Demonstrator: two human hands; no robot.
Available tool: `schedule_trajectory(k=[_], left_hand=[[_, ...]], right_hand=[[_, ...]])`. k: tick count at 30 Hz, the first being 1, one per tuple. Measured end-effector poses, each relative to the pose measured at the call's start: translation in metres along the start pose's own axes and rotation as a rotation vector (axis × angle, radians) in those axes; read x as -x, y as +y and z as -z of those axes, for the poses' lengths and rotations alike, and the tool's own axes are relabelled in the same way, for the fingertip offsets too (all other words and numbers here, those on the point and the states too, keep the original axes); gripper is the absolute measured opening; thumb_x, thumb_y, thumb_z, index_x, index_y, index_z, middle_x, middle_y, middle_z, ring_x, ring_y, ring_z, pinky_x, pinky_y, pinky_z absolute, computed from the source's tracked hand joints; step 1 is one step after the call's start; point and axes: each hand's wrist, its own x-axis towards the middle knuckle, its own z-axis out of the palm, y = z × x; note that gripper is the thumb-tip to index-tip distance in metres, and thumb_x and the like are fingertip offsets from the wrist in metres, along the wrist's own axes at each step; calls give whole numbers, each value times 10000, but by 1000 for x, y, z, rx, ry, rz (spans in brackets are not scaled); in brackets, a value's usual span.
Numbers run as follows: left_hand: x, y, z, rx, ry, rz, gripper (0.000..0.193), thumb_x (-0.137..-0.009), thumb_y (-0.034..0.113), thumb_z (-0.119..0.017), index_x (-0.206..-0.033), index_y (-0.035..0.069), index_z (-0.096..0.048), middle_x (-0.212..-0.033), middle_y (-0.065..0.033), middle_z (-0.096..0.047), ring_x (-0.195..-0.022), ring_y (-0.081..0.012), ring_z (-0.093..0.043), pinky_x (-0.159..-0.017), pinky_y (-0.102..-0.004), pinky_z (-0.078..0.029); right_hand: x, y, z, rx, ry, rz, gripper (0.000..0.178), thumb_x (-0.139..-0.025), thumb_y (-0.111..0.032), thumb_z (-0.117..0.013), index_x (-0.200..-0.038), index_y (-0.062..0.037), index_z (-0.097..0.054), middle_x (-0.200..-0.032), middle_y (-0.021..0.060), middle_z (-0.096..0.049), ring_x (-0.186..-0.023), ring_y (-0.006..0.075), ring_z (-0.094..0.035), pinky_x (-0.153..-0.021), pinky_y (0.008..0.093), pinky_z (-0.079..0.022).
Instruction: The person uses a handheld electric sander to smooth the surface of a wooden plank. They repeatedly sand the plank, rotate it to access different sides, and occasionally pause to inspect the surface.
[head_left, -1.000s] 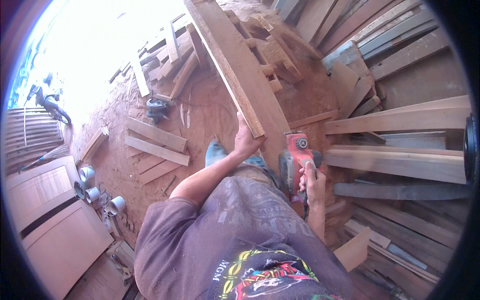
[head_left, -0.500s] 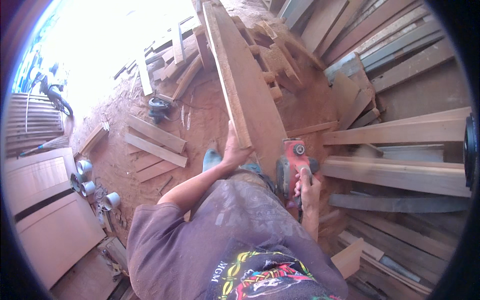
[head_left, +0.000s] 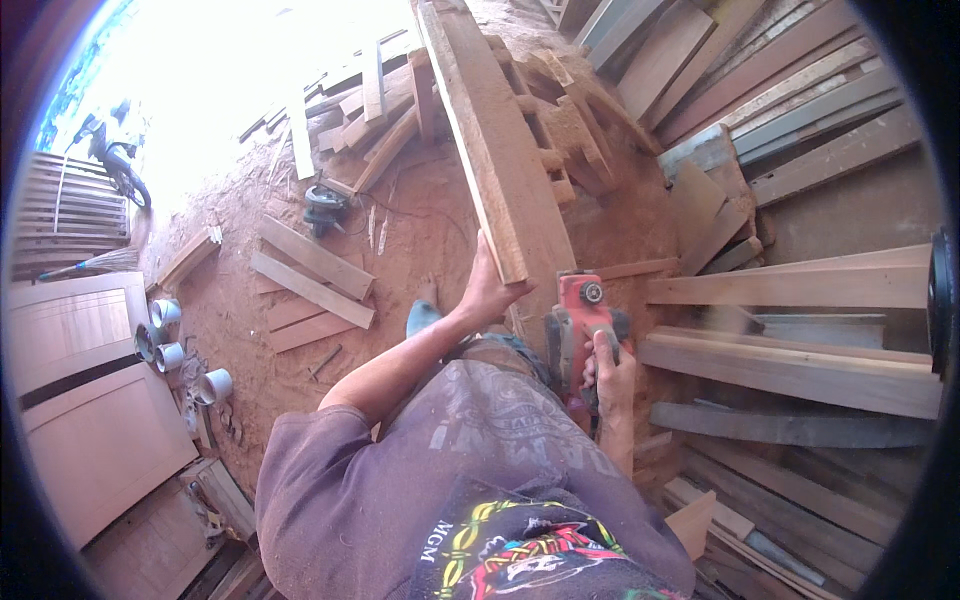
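A long wooden board (head_left: 500, 150) stretches away from me, its near end by my waist. My left hand (head_left: 492, 285) is closed around that near end, thumb side up against the edge. In my right hand (head_left: 610, 372) is a red electric planer (head_left: 580, 310), gripped by its rear handle. The planer stands at the right side of the board's near end; whether its sole touches the wood is hidden. My fingers wrap round the handle, partly out of sight.
Loose planks (head_left: 315, 265) and a dark green power tool (head_left: 325, 207) with a cord lie on the dusty ground at left. Several pots (head_left: 213, 386) stand beside door panels (head_left: 105, 430). Long timbers (head_left: 790, 365) are stacked at right. Notched wooden pieces (head_left: 570, 120) lie beyond the board.
The board's near end and my left hand have shifted right and slightly away, and more of the board's narrow edge shows. The planer has moved slightly left; both grips stay closed.
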Motion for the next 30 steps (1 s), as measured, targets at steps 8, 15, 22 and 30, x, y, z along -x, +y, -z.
schedule_trajectory(k=[8, 15, 22, 30], left_hand=[[-42, 169, 48, 430, -7, -4, 1301, -793, 239, -963, -1658, -99, -52, -1332, -221, -637, -1178, -251, -680, -995, -371, -579], [-75, 243, 68, 600, 29, -85, 1315, -807, 262, -954, -1631, -163, -21, -1190, -219, -699, -1040, -245, -736, -910, -360, -608], [-81, 244, 68, 660, 113, -107, 956, -818, 241, -940, -1463, -162, -361, -1045, -179, -733, -932, -217, -750, -811, -329, -631], [-82, 241, 69, 590, 86, -141, 1212, -815, 326, -945, -1579, -205, -168, -1067, -189, -734, -966, -232, -749, -862, -320, -626]], right_hand=[[-4, 12, -6, 48, -59, 12, 495, -1040, -502, -691, -1017, -8, -692, -662, -25, -572, -514, 65, -522, -457, 254, -409], [-9, 15, -15, 28, -105, 54, 425, -1027, -473, -725, -893, -72, -679, -629, -45, -566, -511, 62, -537, -455, 261, -430], [-11, 21, -20, 34, -147, 80, 436, -1013, -469, -741, -934, -46, -672, -643, -37, -559, -490, 57, -516, -430, 253, -396], [-14, 27, -18, 89, -146, 69, 422, -1011, -466, -744, -875, -78, -650, -639, -43, -554, -496, 53, -511, -440, 250, -403]])
